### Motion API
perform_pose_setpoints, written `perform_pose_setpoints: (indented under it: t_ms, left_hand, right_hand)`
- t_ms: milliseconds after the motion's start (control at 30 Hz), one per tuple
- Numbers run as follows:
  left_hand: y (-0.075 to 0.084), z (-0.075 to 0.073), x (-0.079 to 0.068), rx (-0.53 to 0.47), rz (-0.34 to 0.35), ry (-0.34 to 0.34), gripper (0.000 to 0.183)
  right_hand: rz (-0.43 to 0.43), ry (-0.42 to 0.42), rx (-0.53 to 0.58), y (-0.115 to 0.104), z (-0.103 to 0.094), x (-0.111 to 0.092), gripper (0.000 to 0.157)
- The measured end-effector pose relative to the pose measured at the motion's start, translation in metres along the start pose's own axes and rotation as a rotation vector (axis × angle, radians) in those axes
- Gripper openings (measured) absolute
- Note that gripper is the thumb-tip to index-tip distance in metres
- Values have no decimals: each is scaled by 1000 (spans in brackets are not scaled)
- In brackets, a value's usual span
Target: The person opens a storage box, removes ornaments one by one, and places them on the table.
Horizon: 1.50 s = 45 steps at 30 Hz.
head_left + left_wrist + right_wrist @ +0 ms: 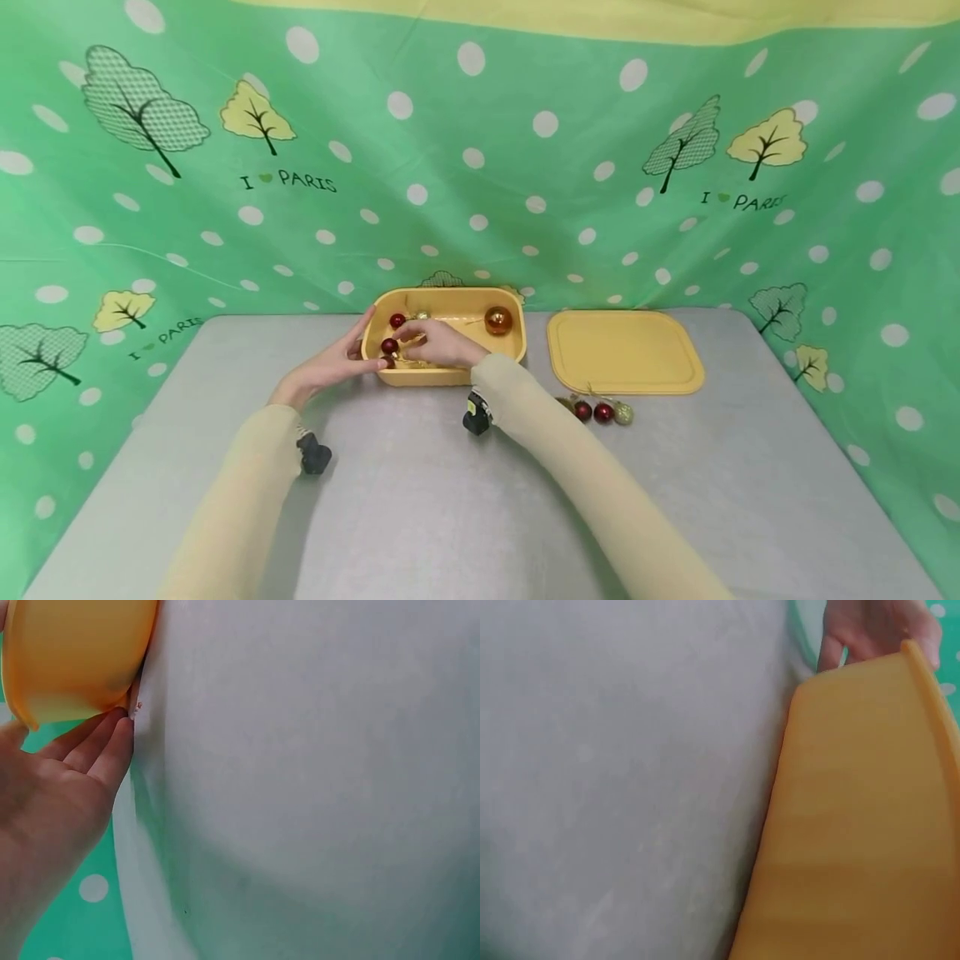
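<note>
A yellow plastic box (pixel 442 377) stands on the table by the backdrop. My left hand (pixel 330 364) holds its left end, thumb at the front rim and fingers along the outer wall. In the left wrist view, the fingers (pixel 97 746) reach to the bottom edge. Inside the box is my right hand (pixel 442 343), its bent fingers right at a dark red bauble (pixel 389 345); I cannot tell whether they pinch it. Another red bauble (pixel 397 320) lies behind, near a pale gold one (pixel 422 316). A large shiny orange ball (pixel 498 321) sits at the right end.
Right of the box lies a flat yellow lid (pixel 626 352). In front of it rest red baubles (pixel 603 412) and a glittery gold bauble (pixel 623 413), partly behind the right sleeve (pixel 570 450). A green polka-dot curtain (pixel 480 167) hangs behind the grey table (pixel 420 500).
</note>
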State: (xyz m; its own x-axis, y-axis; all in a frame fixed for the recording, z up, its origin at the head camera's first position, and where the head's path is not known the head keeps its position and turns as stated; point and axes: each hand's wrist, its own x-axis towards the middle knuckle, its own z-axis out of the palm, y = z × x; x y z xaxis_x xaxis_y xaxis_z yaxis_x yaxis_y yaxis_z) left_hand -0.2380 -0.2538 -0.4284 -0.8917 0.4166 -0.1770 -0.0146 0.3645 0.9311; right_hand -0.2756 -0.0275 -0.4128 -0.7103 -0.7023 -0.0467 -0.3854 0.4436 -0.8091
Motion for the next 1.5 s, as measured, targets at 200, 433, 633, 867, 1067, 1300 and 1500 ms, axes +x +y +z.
perform_pose_setpoints:
  t_ms: [200,433,633,867,1067,1300,1500]
  left_hand:
    - [0,1,1,10,7,-6,102]
    - [-3,1,0,19,28,-4,101]
    - [-3,1,0,-11,44,-5,101]
    - [-3,2,1,16,24,1,102]
    - [-2,0,-1,19,13,5,102]
    - [-1,0,-1,21,0,4,102]
    - [-1,1,-1,21,-10,3,102]
  right_hand:
    - [3,-31,-3,1,4,10,49]
    - [-9,-88,-51,-2,11,19,37]
    - [1,-68,-16,0,14,20,25]
    - [39,-29,55,4,4,10,21]
    - [18,-1,57,0,-9,-2,24]
    - [-35,10,50,-7,-21,-15,28]
    - [-88,24,95,-14,-28,-27,26]
